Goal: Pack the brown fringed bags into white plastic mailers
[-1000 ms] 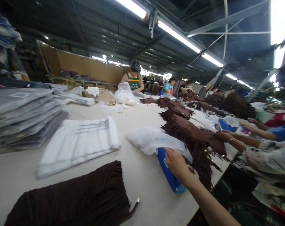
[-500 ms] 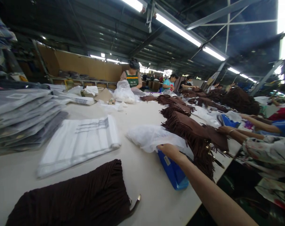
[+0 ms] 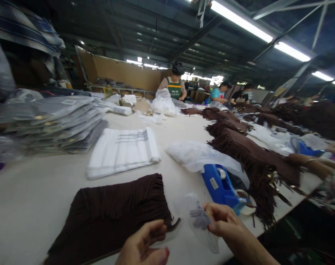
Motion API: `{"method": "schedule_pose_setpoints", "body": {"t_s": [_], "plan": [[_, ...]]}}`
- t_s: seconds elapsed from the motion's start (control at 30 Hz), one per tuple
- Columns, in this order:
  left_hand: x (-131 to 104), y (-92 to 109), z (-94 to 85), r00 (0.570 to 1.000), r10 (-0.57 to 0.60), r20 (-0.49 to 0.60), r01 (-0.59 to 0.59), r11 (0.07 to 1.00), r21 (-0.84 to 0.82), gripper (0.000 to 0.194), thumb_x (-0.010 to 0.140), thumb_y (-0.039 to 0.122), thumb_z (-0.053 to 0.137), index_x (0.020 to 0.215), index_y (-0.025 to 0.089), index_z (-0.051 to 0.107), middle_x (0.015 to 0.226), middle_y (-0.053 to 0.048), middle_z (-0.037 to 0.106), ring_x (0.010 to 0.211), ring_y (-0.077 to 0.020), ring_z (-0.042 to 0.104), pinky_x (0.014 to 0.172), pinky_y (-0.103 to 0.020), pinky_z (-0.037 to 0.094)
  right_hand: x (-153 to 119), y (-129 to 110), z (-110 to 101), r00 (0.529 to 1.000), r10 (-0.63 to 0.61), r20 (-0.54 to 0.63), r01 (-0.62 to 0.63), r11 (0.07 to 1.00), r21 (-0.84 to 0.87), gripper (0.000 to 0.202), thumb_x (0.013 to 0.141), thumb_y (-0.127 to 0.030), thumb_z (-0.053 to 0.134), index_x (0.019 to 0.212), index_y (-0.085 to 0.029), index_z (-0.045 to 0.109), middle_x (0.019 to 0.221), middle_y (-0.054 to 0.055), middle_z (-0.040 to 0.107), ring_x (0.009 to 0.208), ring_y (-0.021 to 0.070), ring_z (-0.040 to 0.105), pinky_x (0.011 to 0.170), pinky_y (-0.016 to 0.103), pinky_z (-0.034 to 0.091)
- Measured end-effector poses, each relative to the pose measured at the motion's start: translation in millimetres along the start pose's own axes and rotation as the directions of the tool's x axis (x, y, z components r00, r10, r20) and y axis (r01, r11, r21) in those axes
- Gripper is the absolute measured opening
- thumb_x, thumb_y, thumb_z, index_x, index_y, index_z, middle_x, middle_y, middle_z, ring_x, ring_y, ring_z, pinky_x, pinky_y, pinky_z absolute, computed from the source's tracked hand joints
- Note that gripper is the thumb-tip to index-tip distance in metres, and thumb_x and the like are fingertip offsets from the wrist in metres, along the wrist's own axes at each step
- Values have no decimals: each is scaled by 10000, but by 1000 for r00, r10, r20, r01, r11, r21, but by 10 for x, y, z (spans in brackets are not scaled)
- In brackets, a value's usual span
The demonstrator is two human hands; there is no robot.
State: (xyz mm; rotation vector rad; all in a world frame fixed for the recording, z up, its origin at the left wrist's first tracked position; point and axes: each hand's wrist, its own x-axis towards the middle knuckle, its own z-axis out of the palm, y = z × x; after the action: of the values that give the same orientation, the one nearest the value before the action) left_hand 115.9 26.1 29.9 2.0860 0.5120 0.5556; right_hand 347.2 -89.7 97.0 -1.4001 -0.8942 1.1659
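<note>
The white table (image 3: 181, 133) fills most of the lower frame. A row of brown fringed pieces (image 3: 250, 147) runs along its right side; a stack of grey packets (image 3: 67, 127) sits at middle left. The dark brown pleated piece (image 3: 112, 211) lies flat at lower left centre, below a folded white sheet (image 3: 123, 152). Right of centre, a heap of thin white plastic (image 3: 196, 156) overlaps the blue tape dispenser (image 3: 217, 186).

The right hand (image 3: 225, 221), at the plastic and dispenser a moment ago, is now at lower right of centre, thumb and fingers pinching a small clear printed bag (image 3: 196, 217). The left hand (image 3: 138, 244) has come into view at bottom centre, fingers loosely curled and apart, gripping nothing visible; whether it touches the pleated piece cannot be told. The work, it seems, has shifted from the dispenser to the clear bag, just beside the pleated piece.
</note>
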Motion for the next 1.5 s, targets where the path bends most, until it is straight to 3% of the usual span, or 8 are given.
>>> {"method": "schedule_pose_setpoints", "body": {"t_s": [0.07, 0.17, 0.43, 0.63, 0.83, 0.97, 1.3, 1.5], "plan": [[111, 167, 239, 957, -271, 102, 273, 724, -634, 640, 713, 624, 596, 1148, 155, 581, 986, -132, 675, 887, -255, 641, 757, -355, 519, -20, 124, 217, 995, 9, 102, -19, 995, 94, 318, 566, -346, 673, 545, -186, 399, 633, -22, 450, 603, 99, 377, 553, 223, 283], [183, 296, 376, 863, -486, 141, 339, 348, -874, 429, 587, 515, 762, 757, 142, 633, 722, -52, 649, 651, -158, 590, 641, -271, 462, -10, 252, 481, 981, 36, 192, -77, 974, 213, 364, 548, -347, 730, 549, -183, 405, 621, -29, 443, 612, 96, 389, 569, 216, 304], [-225, 315, -13, 787, -617, 3, 393, 498, -773, 463, 492, 502, 805, 601, 143, 532, 551, 27, 501, 526, -88, 408, 534, -229, 302, 96, 483, 994, 918, 228, 323, -388, 677, 625, 486, 584, -331, 760, 1002, -225, 536, 788, -9, 636, 695, 123, 607, 675, 240, 421], [-424, 275, -230, 712, -700, -54, 415, 482, -772, 453, 562, 540, 754, 666, 147, 556, 578, 25, 517, 535, -95, 425, 531, -224, 304, 245, 490, 1049, 800, 282, 529, -480, 830, 283, 291, 553, -308, 808, 706, -138, 627, 581, -36, 565, 489, 34, 457, 526, 178, 309], [-427, 293, -480, 651, -703, -288, 412, 645, -643, 393, 726, 544, 600, 637, 163, 578, 561, 34, 471, 561, -106, 413, 528, -209, 322, 446, 174, 1124, 907, 142, 397, -206, 971, 124, 355, 682, -463, 711, 655, -165, 521, 725, -22, 545, 696, 94, 464, 653, 213, 352], [-368, 273, -639, 593, -716, -369, 379, 652, -657, 319, 692, 478, 639, 664, 163, 603, 594, 24, 527, 578, -115, 460, 553, -215, 365, 582, 83, 1237, 912, 165, 375, -229, 965, 132, 344, 730, -467, 675, 735, -175, 493, 610, -47, 513, 578, 70, 419, 555, 203, 300], [-137, 73, -838, 550, -626, -553, 420, 780, -464, 327, 669, 502, 564, 649, 176, 578, 497, 52, 451, 472, -101, 391, 455, -217, 294, 901, 18, 1243, 866, 272, 420, -327, 943, 65, 465, 525, -331, 836, 876, -167, 578, 688, -41, 570, 565, 63, 493, 543, 203, 336], [-155, 8, -915, 664, -331, -670, 414, 909, -38, 265, 810, 400, 459, 689, 198, 580, 564, 49, 530, 536, -103, 490, 538, -206, 356, 961, 53, 1208, 926, 253, 279, -292, 950, 107, 360, 670, -472, 708, 694, -180, 499, 599, -50, 507, 528, 71, 441, 508, 209, 325]]}}
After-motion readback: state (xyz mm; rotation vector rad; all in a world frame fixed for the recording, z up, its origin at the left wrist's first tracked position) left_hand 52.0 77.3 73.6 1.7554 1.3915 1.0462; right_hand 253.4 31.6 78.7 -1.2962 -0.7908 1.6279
